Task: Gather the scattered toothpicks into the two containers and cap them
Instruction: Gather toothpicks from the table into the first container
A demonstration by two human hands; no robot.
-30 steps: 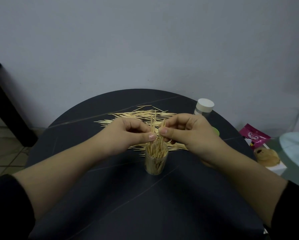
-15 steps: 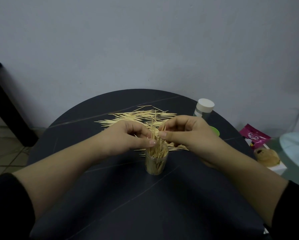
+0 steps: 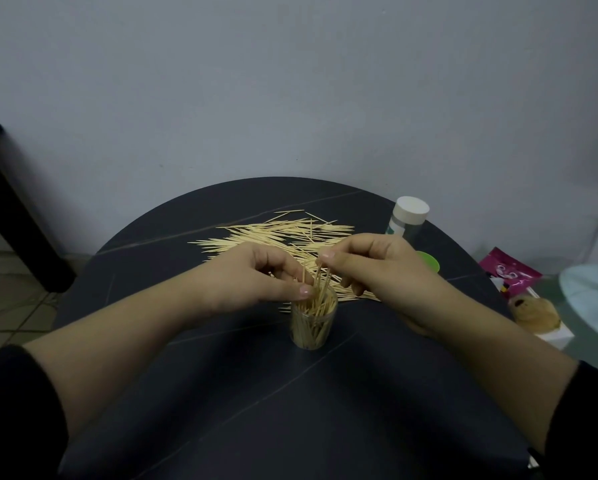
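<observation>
Mid-fill on the first container, basically. The clear container (image 3: 313,323) stands upright in the middle of the dark round surface (image 3: 221,393), uncapped and already pretty stuffed with sticks leaning every which way.

The right hand (image 3: 370,268) has thumb and forefinger pinched on a small bunch of toothpicks (image 3: 322,277), whose lower ends reach down into the container's mouth. The left hand (image 3: 256,278) sits right at the rim with fingers curled and the thumb tip against the standing sticks. It looks like it's corralling them, but I honestly can't tell if it's gripping any or just bracing.

Loads of work left: the scattered toothpicks (image 3: 277,233) are a big flat pile just behind both hands. A white-capped container (image 3: 408,220) stands at the far right edge of the surface, and a green lid (image 3: 429,263) peeks out from behind the right hand. My guess is the green one goes on this container.

For the next move, I'd let the bunch drop straight down while the left hand keeps the rest from fanning out. They're tilted, so they could snag on the packed ones or tip the container. Then back to the pile for another pinch.
</observation>
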